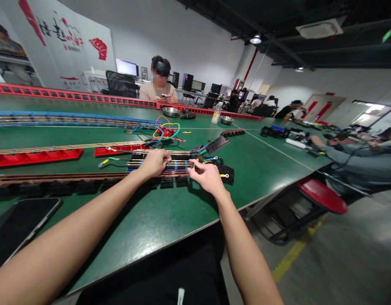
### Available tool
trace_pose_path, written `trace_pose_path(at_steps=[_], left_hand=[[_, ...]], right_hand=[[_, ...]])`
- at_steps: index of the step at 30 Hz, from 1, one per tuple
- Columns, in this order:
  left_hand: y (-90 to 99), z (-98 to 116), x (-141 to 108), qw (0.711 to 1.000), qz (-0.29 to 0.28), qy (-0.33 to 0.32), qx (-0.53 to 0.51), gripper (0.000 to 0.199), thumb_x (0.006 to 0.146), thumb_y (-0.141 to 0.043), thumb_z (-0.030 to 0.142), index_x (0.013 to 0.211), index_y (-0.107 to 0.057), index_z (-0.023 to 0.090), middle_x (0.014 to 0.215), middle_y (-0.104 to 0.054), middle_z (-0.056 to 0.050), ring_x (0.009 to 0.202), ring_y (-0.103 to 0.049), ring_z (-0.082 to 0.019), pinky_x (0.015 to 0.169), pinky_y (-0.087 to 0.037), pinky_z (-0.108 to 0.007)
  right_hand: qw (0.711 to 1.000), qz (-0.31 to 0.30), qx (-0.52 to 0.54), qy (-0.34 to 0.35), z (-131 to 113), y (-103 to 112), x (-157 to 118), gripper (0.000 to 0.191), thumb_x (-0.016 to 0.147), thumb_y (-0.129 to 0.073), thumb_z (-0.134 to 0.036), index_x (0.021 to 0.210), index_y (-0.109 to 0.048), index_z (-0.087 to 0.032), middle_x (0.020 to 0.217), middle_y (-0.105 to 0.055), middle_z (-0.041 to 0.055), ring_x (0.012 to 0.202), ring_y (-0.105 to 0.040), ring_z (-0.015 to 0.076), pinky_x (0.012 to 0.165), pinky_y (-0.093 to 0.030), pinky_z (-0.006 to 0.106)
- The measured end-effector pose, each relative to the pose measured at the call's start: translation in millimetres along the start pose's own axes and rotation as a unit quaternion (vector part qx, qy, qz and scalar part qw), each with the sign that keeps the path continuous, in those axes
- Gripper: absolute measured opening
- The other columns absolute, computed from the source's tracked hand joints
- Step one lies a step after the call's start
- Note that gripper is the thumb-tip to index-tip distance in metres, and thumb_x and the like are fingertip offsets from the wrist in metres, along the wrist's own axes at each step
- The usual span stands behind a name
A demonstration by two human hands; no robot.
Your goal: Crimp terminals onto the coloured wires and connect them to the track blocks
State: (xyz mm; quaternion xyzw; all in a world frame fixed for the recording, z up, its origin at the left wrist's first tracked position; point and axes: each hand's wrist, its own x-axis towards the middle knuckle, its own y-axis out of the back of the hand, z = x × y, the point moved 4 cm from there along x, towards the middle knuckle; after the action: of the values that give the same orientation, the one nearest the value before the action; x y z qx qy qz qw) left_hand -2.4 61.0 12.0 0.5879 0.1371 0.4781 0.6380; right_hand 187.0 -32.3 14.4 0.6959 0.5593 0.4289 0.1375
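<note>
Hidden: fingertips of the left hand point(157, 162), curled down onto the brass rods point(179, 162); from here I can't tell if they pinch anything
Half seen: the right hand point(208, 176), thumb and forefinger bent close together near the rods' right end; I can't make out whether they grip
Blue-based strip point(174, 167): on the table beneath both hands, bearing the rods, partly covered
Cut off: a dark phone point(26, 224), at the left edge
Counted: two red troughs point(36, 158), two metal bowls point(171, 111), one bottle point(216, 113), one red stool point(322, 195)
Surface: green table point(144, 237), shiny under the lights
Room: a person point(160, 80) seated opposite, hands together around something small; others off right; monitors point(127, 67) by the pale wall, dark ceiling above
</note>
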Motion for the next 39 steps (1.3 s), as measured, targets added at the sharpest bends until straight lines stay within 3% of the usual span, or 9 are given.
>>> trace_pose_path(at_steps=[9, 19, 27, 30, 33, 39], left_hand=[[1.2, 2.6, 0.1, 1.000, -0.002, -0.002, 0.004, 0.023, 0.086, -0.049, 0.019, 0.081, -0.072, 0.017, 0.095, -0.074, -0.009, 0.089, -0.067, -0.024, 0.080, -0.047, -0.032], [1.3, 2.6, -0.5, 1.000, -0.002, -0.001, 0.003, 0.023, 0.086, -0.050, 0.018, 0.082, -0.072, 0.017, 0.100, -0.074, -0.009, 0.093, -0.067, -0.025, 0.082, -0.047, -0.032], [-1.2, 0.1, -0.3, 1.000, -0.001, 0.003, 0.004, 0.021, 0.086, -0.051, 0.017, 0.082, -0.072, 0.018, 0.099, -0.074, -0.008, 0.094, -0.067, -0.024, 0.081, -0.047, -0.031], [-1.4, 0.1, -0.1, 1.000, -0.001, 0.004, 0.000, 0.021, 0.086, -0.051, 0.017, 0.082, -0.072, 0.017, 0.100, -0.074, -0.009, 0.094, -0.067, -0.025, 0.081, -0.047, -0.031], [-1.3, -0.5, -0.2, 1.000, 0.000, 0.006, -0.005, 0.021, 0.086, -0.051, 0.017, 0.082, -0.072, 0.017, 0.100, -0.074, -0.010, 0.096, -0.067, -0.026, 0.081, -0.047, -0.032], [-1.7, -2.2, -0.8, 1.000, -0.006, 0.006, -0.012, 0.023, 0.087, -0.050, 0.018, 0.078, -0.070, 0.018, 0.092, -0.074, -0.009, 0.099, -0.067, -0.026, 0.078, -0.047, -0.030]], right_hand=[[0.998, 0.037, -0.036, 0.027, -3.5, 2.5, -6.7, 0.045, 0.090, -0.050, -0.052, 0.117, -0.071, -0.022, 0.053, -0.046, -0.0040, 0.050, -0.042, 0.0125, 0.054, -0.030, 0.024], [0.999, 0.039, -0.013, 0.021, -4.9, 2.6, -8.8, 0.046, 0.089, -0.053, -0.051, 0.122, -0.066, -0.021, 0.053, -0.041, -0.0063, 0.049, -0.041, 0.0114, 0.055, -0.030, 0.024], [0.991, 0.061, 0.115, -0.031, 8.9, 1.9, -8.2, 0.043, 0.094, -0.044, -0.053, 0.121, -0.054, -0.021, 0.053, -0.040, -0.0086, 0.048, -0.040, 0.0108, 0.051, -0.030, 0.023], [0.973, 0.086, 0.200, -0.073, 18.9, 0.8, -4.8, 0.045, 0.095, -0.036, -0.057, 0.120, -0.047, -0.022, 0.051, -0.044, -0.0092, 0.046, -0.043, 0.0110, 0.050, -0.033, 0.021], [0.950, 0.106, 0.275, -0.101, 24.7, 1.2, -2.0, 0.049, 0.095, -0.031, -0.062, 0.118, -0.044, -0.021, 0.043, -0.040, -0.0122, 0.037, -0.038, 0.0099, 0.043, -0.031, 0.019], [0.941, 0.105, 0.311, -0.086, 21.6, 9.7, -9.0, 0.051, 0.093, -0.037, -0.064, 0.117, -0.048, -0.020, 0.044, -0.052, -0.0086, 0.030, -0.043, 0.0090, 0.034, -0.031, 0.017]])
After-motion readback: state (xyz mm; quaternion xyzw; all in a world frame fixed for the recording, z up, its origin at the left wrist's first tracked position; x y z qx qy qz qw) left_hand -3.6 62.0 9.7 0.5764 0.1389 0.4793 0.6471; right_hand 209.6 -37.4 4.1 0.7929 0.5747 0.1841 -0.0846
